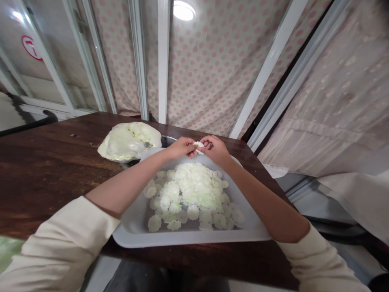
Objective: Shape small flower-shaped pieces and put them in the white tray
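My left hand [180, 148] and my right hand [215, 150] meet above the far edge of a grey-white plastic tray [191, 240]. Between their fingertips they pinch a small white flower head [199, 147], partly hidden by the fingers. Below my hands, a heap of white, pale-green-tinged flower heads [190, 188] lies in the tray. Several separate blooms [154, 223] are spread around the heap in shallow water or on the wet tray floor; I cannot tell which.
A translucent plastic bag [129, 142] stuffed with pale flowers lies on the dark wooden table [54, 170], left of the tray. Behind it shows a dark bowl rim [168, 140]. The table ends at the right. Polka-dot cloth and white window frames stand beyond it.
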Demonstrator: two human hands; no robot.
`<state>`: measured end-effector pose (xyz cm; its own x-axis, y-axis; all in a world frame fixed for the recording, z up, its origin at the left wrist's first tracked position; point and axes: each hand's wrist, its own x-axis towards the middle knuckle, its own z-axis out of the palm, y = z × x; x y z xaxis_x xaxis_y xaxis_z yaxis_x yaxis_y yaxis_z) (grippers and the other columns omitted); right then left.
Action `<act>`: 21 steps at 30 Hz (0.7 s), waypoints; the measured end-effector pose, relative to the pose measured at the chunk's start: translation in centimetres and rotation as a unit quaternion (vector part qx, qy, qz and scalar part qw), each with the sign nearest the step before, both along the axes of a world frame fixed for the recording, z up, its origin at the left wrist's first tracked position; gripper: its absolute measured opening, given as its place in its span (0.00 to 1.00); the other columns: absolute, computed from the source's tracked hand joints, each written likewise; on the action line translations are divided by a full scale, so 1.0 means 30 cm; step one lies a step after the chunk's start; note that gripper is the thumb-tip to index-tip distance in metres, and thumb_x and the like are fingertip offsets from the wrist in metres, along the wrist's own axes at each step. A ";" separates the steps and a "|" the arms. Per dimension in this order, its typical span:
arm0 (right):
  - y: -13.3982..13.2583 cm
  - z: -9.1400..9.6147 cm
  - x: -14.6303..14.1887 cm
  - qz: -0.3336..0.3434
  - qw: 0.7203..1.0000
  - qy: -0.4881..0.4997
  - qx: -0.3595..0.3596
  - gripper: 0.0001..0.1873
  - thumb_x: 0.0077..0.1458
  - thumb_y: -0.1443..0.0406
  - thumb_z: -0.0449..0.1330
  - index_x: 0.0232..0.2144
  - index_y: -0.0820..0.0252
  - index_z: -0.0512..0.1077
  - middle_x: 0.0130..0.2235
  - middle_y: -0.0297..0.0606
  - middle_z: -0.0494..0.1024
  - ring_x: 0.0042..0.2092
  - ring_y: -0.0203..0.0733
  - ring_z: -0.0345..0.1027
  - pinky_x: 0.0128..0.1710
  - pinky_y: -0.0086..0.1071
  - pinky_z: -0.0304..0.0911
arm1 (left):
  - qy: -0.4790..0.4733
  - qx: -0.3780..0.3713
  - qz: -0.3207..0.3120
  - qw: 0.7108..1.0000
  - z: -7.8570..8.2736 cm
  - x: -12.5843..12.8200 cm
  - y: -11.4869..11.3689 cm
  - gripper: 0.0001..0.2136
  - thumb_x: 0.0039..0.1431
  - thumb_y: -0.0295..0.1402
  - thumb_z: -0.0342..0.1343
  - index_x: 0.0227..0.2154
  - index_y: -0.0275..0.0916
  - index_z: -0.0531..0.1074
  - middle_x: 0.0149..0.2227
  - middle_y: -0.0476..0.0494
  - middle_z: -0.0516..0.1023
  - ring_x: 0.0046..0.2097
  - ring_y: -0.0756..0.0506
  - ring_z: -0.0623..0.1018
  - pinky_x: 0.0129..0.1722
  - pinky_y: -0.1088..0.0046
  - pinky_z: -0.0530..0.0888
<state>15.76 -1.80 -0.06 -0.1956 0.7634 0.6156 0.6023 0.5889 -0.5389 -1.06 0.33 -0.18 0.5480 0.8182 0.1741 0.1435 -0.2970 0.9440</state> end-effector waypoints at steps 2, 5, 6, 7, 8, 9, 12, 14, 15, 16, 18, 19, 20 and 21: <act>-0.001 -0.002 -0.002 -0.001 1.000 0.007 0.023 0.07 0.41 0.66 0.63 0.26 0.60 0.68 0.29 0.34 0.66 0.29 0.33 0.59 0.32 0.29 0.59 | -0.001 0.006 0.001 1.000 -0.001 -0.001 0.002 0.08 0.56 0.28 0.50 0.23 0.32 0.68 0.20 0.50 0.71 0.21 0.56 0.70 0.25 0.79 0.71; -0.004 0.000 -0.003 -0.005 0.999 0.000 0.033 0.07 0.41 0.67 0.63 0.23 0.60 0.66 0.29 0.33 0.66 0.29 0.33 0.58 0.31 0.29 0.59 | -0.007 0.012 -0.001 1.000 -0.004 -0.001 0.006 0.09 0.57 0.28 0.49 0.24 0.32 0.68 0.20 0.49 0.71 0.21 0.55 0.70 0.25 0.78 0.71; -0.005 0.001 -0.003 -0.008 0.999 -0.002 0.032 0.07 0.41 0.67 0.63 0.22 0.60 0.66 0.28 0.33 0.65 0.28 0.33 0.58 0.31 0.30 0.59 | -0.009 0.013 -0.002 1.000 -0.003 -0.001 0.006 0.09 0.57 0.29 0.49 0.24 0.32 0.68 0.20 0.49 0.71 0.21 0.55 0.70 0.25 0.78 0.71; -0.005 0.001 -0.003 -0.012 0.999 -0.001 0.031 0.08 0.41 0.67 0.63 0.22 0.60 0.65 0.28 0.33 0.65 0.28 0.33 0.57 0.31 0.30 0.59 | -0.011 0.014 -0.001 1.000 -0.002 -0.002 0.005 0.09 0.57 0.29 0.49 0.23 0.32 0.68 0.21 0.49 0.71 0.21 0.56 0.70 0.25 0.79 0.71; -0.006 0.002 -0.003 -0.018 0.999 0.002 0.031 0.08 0.41 0.67 0.63 0.22 0.60 0.65 0.28 0.33 0.65 0.28 0.33 0.57 0.31 0.30 0.58 | -0.012 0.014 0.002 1.000 -0.001 -0.002 0.003 0.09 0.57 0.28 0.49 0.23 0.32 0.68 0.21 0.49 0.72 0.21 0.56 0.70 0.25 0.79 0.70; -0.006 0.003 -0.003 -0.023 0.999 0.006 0.034 0.09 0.41 0.67 0.63 0.22 0.59 0.64 0.28 0.32 0.65 0.28 0.33 0.57 0.31 0.29 0.58 | -0.013 0.013 0.005 1.000 0.001 -0.001 0.002 0.09 0.57 0.28 0.50 0.23 0.32 0.67 0.20 0.49 0.71 0.21 0.56 0.70 0.25 0.80 0.70; -0.008 0.005 -0.003 -0.016 0.999 0.006 0.049 0.10 0.40 0.67 0.63 0.24 0.59 0.63 0.28 0.32 0.65 0.29 0.33 0.57 0.31 0.29 0.58 | -0.019 0.007 0.002 1.000 0.005 -0.001 -0.001 0.09 0.57 0.28 0.50 0.23 0.32 0.68 0.21 0.49 0.72 0.21 0.56 0.69 0.24 0.80 0.70; -0.010 0.006 -0.003 -0.001 0.999 -0.008 0.053 0.08 0.41 0.68 0.62 0.24 0.59 0.64 0.29 0.33 0.65 0.29 0.33 0.58 0.31 0.29 0.58 | -0.022 0.006 -0.003 1.000 0.008 -0.002 -0.002 0.09 0.57 0.29 0.50 0.23 0.32 0.69 0.22 0.48 0.72 0.21 0.56 0.70 0.25 0.80 0.70; -0.011 0.006 -0.003 0.005 0.998 -0.015 0.054 0.07 0.42 0.69 0.61 0.24 0.59 0.65 0.29 0.33 0.65 0.30 0.34 0.58 0.31 0.29 0.58 | -0.022 0.007 -0.005 1.000 0.009 -0.003 -0.003 0.09 0.57 0.29 0.50 0.24 0.31 0.69 0.22 0.48 0.72 0.21 0.56 0.70 0.25 0.80 0.70; -0.011 0.005 -0.003 0.007 0.998 -0.019 0.056 0.06 0.43 0.69 0.61 0.24 0.59 0.66 0.29 0.33 0.65 0.30 0.34 0.59 0.31 0.29 0.58 | -0.021 0.008 -0.004 1.000 0.010 -0.004 -0.003 0.09 0.57 0.29 0.51 0.24 0.31 0.69 0.22 0.48 0.73 0.22 0.56 0.70 0.25 0.80 0.70; -0.011 0.004 -0.002 0.001 0.998 -0.020 0.061 0.05 0.43 0.70 0.61 0.23 0.60 0.66 0.29 0.33 0.66 0.30 0.34 0.60 0.32 0.29 0.59 | -0.018 0.013 -0.003 1.000 0.013 -0.007 -0.005 0.09 0.56 0.31 0.52 0.24 0.31 0.70 0.23 0.48 0.73 0.22 0.56 0.70 0.24 0.81 0.70; -0.011 0.003 -0.001 -0.005 0.998 -0.017 0.063 0.05 0.42 0.69 0.62 0.23 0.60 0.67 0.29 0.34 0.67 0.30 0.34 0.60 0.32 0.30 0.59 | -0.017 0.016 -0.006 1.000 0.015 -0.009 -0.005 0.09 0.56 0.32 0.52 0.25 0.31 0.71 0.23 0.47 0.74 0.22 0.56 0.70 0.24 0.81 0.69; -0.010 0.003 0.000 -0.012 0.998 -0.013 0.063 0.05 0.42 0.69 0.62 0.23 0.60 0.68 0.29 0.34 0.67 0.29 0.34 0.60 0.32 0.30 0.60 | -0.015 0.020 -0.009 1.000 0.016 -0.010 -0.005 0.09 0.55 0.32 0.53 0.25 0.31 0.72 0.24 0.47 0.74 0.22 0.57 0.70 0.24 0.81 0.69; -0.009 0.002 0.001 -0.018 0.998 -0.008 0.061 0.05 0.42 0.68 0.63 0.24 0.60 0.69 0.29 0.34 0.68 0.29 0.34 0.60 0.32 0.30 0.60 | -0.014 0.023 -0.011 1.000 0.016 -0.011 -0.004 0.09 0.55 0.33 0.54 0.26 0.31 0.72 0.25 0.47 0.75 0.22 0.57 0.70 0.24 0.82 0.69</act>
